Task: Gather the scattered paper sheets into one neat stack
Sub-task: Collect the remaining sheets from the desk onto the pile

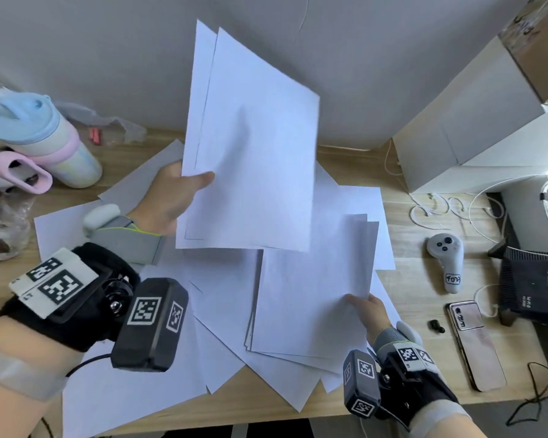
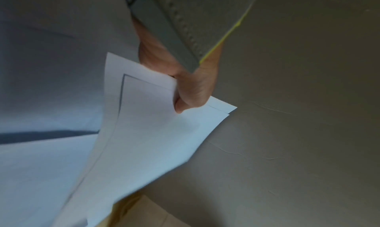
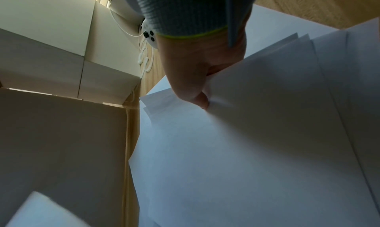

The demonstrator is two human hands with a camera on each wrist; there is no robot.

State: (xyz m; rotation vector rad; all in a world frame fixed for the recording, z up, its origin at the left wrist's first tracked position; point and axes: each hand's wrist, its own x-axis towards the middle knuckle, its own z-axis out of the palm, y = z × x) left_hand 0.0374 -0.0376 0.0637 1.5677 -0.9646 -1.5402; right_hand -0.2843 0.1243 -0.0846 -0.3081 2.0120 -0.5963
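From the head camera: white paper sheets (image 1: pixel 222 327) lie fanned and overlapping across the wooden counter (image 1: pixel 424 368), corners pointing every way. The left hand (image 1: pixel 168 200) has a grip on a raised bundle (image 1: pixel 250 147) of at least two sheets, thumb on the front face, lifted clear of the pile and tilted up toward the wall. The right hand (image 1: pixel 369 311) pinches the near corner of a second small bundle (image 1: pixel 314 295), its far end lifted off the spread. To the left stand a pastel tumbler (image 1: pixel 41 137) and a pink handle; to the right a white controller (image 1: pixel 445 260), a phone (image 1: pixel 475 343), a black router (image 1: pixel 535 289), white cables and a white box (image 1: pixel 472 128).

Left wrist view: blurred, but the left hand's (image 2: pixel 185 84) thumb clamps two offset sheets (image 2: pixel 154 141); the fingers behind are hidden by paper.

Right wrist view: the right hand (image 3: pixel 195 71) is curled round the edge of several sheets (image 3: pixel 257 133), whose stepped edges show; the fingers beneath them are hidden. The box (image 3: pixel 61 51) fills the left side.
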